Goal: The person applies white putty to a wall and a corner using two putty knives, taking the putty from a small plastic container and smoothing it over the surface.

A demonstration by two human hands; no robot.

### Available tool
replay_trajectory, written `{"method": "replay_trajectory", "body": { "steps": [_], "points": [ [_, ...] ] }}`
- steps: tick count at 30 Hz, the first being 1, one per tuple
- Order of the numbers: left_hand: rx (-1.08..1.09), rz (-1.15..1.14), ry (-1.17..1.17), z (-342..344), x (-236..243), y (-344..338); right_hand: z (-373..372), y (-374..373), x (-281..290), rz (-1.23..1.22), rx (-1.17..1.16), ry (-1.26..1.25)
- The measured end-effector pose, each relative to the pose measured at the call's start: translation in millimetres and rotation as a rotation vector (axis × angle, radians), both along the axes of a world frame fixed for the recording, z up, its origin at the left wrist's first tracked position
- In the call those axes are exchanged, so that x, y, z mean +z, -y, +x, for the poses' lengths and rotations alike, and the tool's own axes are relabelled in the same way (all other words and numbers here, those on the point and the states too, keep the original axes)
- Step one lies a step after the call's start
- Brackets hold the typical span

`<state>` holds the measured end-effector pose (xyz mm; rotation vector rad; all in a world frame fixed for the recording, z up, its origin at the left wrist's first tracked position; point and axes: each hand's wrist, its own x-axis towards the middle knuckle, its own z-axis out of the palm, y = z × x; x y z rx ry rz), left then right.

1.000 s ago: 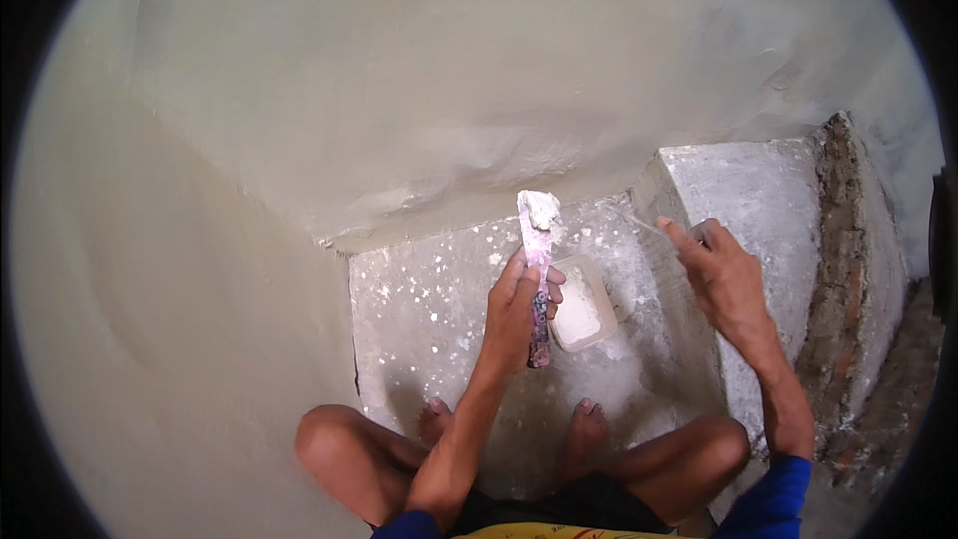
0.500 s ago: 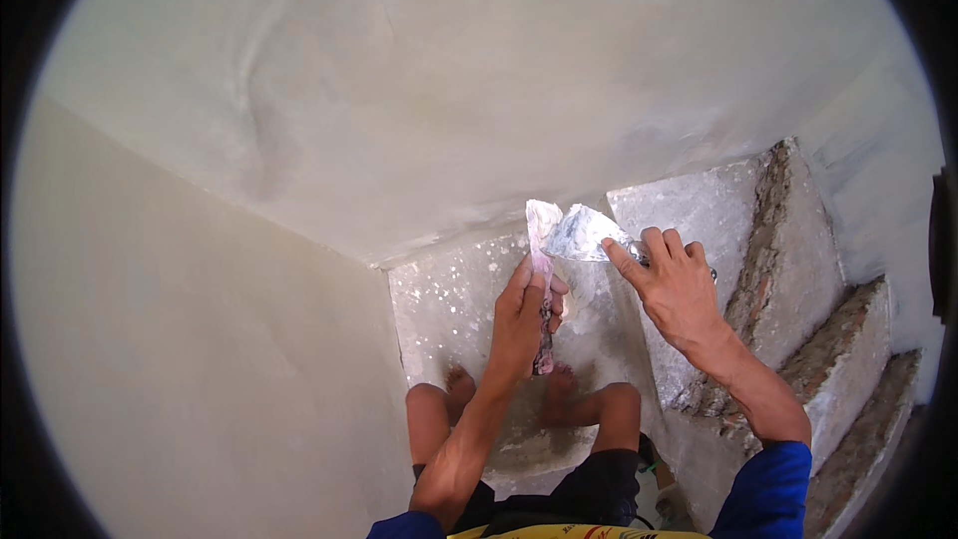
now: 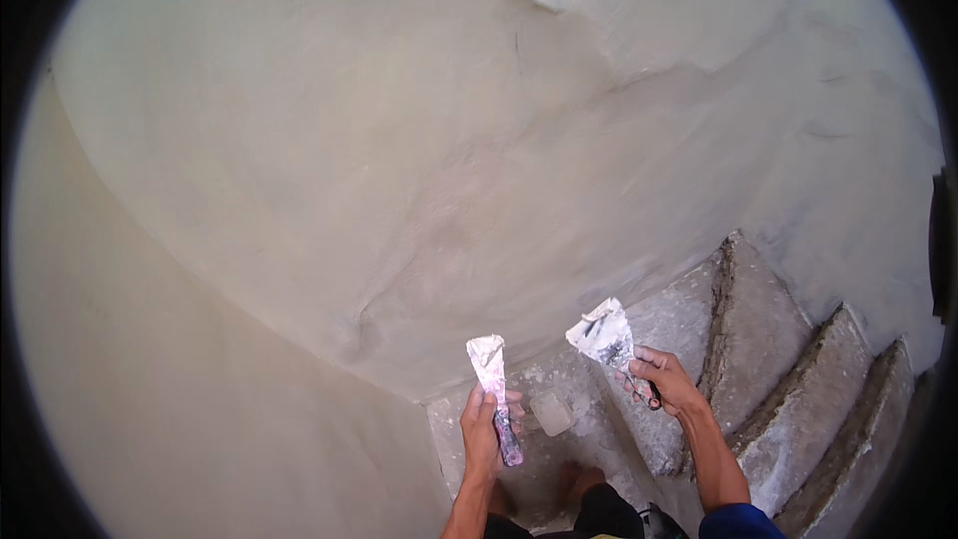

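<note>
My left hand is closed around a narrow putty knife, held upright with white paste on its blade and a dark, pink-smeared handle. In my right hand is a wider putty knife, its fan-shaped blade tilted up to the left and carrying a lump of white paste along the edge. The two blades are apart, with a gap between them. Neither blade touches the large grey plastered wall in front of me.
Rough concrete stairs with broken, crumbly edges climb on the right. Below my hands lies a concrete landing, with a pale squarish object on it. Another plastered wall meets the front one at a corner on the left.
The two blades, close together or touching before, have separated. My right hand has turned, so its blade now points up. The view has tilted up, showing more of the front wall.
</note>
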<state>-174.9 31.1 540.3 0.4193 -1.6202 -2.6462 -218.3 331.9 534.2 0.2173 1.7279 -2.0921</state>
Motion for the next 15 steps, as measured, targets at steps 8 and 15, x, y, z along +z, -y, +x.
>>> {"method": "replay_trajectory", "body": {
  "steps": [8, 15],
  "points": [
    [0.053, -0.034, -0.001, 16, 20, -7, -44, -9, 95, -0.407, -0.200, -0.238],
    [0.218, -0.124, 0.006, 31, 29, -19, -89, -21, 133, -0.549, -0.210, -0.396]
  ]
}}
